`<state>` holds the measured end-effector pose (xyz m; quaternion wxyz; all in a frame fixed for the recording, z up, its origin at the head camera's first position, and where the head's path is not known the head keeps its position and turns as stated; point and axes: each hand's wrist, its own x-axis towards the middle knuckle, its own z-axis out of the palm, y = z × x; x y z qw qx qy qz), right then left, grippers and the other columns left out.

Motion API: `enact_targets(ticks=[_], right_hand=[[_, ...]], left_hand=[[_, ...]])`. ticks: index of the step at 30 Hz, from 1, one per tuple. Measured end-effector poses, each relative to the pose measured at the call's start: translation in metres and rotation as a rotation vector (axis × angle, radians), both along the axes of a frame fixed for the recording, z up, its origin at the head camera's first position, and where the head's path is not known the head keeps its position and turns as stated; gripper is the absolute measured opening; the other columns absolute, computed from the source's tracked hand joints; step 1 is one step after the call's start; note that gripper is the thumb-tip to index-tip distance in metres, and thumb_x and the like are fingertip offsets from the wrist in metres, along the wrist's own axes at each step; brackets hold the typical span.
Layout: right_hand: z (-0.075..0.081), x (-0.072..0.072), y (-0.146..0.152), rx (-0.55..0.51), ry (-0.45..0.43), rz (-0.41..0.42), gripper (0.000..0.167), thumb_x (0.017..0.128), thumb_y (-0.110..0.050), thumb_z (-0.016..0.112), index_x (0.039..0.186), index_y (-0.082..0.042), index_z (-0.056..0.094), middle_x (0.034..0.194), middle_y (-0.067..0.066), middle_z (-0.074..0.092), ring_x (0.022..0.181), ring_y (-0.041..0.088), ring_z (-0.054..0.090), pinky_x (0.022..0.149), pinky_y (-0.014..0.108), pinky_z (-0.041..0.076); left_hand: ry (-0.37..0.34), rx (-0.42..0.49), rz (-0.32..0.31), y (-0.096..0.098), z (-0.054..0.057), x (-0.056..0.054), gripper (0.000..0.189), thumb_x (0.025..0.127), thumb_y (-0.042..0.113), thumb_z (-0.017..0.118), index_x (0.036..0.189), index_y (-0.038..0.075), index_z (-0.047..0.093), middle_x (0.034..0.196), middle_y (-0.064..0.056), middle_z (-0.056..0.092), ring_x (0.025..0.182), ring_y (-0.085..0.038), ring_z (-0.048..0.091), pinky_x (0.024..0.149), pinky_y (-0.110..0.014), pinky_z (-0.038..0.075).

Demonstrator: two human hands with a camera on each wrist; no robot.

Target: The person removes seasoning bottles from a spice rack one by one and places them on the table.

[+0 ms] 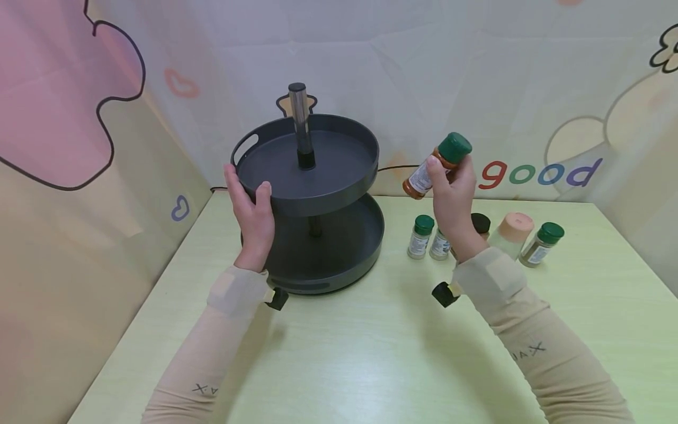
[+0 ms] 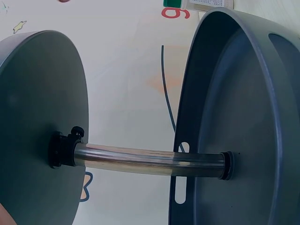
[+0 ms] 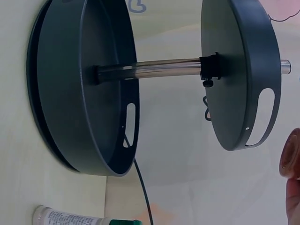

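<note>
A two-tier dark grey round rack stands on the table, its upper tray (image 1: 339, 203) and lower tray (image 1: 339, 281) joined by a metal pole (image 1: 300, 118). Against the near-left side of the upper tray rests my left hand (image 1: 253, 218), fingers straight and thumb raised at the rim. Up in the air to the right of the rack, my right hand (image 1: 452, 197) grips a spice jar (image 1: 421, 178) with a green lid and reddish-brown contents. The jar is tilted, lid toward the upper right. Its base end (image 3: 291, 157) shows at the edge of the right wrist view.
Behind the right forearm stand more bottles: two small green-lidded spice jars (image 1: 418, 238), a black-lidded one (image 1: 480, 222), a pink-capped bottle (image 1: 515, 228) and another green-lidded jar (image 1: 542, 242). A printed cloth (image 1: 424, 70) hangs behind the table. A dark cord (image 3: 143, 187) runs behind the rack.
</note>
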<state>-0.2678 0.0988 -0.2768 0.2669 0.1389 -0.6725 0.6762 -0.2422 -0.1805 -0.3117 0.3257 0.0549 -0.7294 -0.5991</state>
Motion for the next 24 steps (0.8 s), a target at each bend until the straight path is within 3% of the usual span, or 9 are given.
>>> enact_targets(ticks=[9, 17, 24], right_hand=[[-0.013, -0.002, 0.004, 0.098, -0.082, -0.013, 0.027, 0.084, -0.021, 0.052, 0.107, -0.008, 0.047, 0.092, -0.007, 0.052, 0.082, 0.009, 0.049, 0.075, 0.02, 0.043], [-0.027, -0.006, 0.006, 0.21, -0.158, -0.022, 0.03, 0.083, -0.022, 0.056, 0.106, -0.005, 0.049, 0.095, -0.001, 0.056, 0.083, 0.006, 0.054, 0.08, 0.019, 0.046], [-0.035, -0.007, 0.005, 0.305, -0.204, -0.024, 0.031, 0.081, -0.021, 0.059, 0.105, -0.003, 0.051, 0.095, 0.003, 0.057, 0.08, 0.004, 0.053, 0.074, 0.017, 0.044]], left_hand=[[-0.002, 0.007, -0.007, 0.0, 0.0, 0.0, 0.069, 0.086, 0.028, 0.039, 0.143, 0.011, 0.004, 0.15, 0.002, 0.003, 0.136, -0.006, 0.003, 0.112, -0.028, 0.004], [0.002, 0.002, 0.001, 0.0, 0.001, 0.0, 0.069, 0.086, 0.027, 0.039, 0.143, 0.011, 0.005, 0.15, 0.001, 0.004, 0.136, -0.007, 0.003, 0.111, -0.027, 0.005], [0.014, 0.002, 0.004, 0.001, 0.002, 0.001, 0.069, 0.085, 0.024, 0.04, 0.143, 0.01, 0.005, 0.15, 0.0, 0.005, 0.136, -0.008, 0.003, 0.111, -0.027, 0.005]])
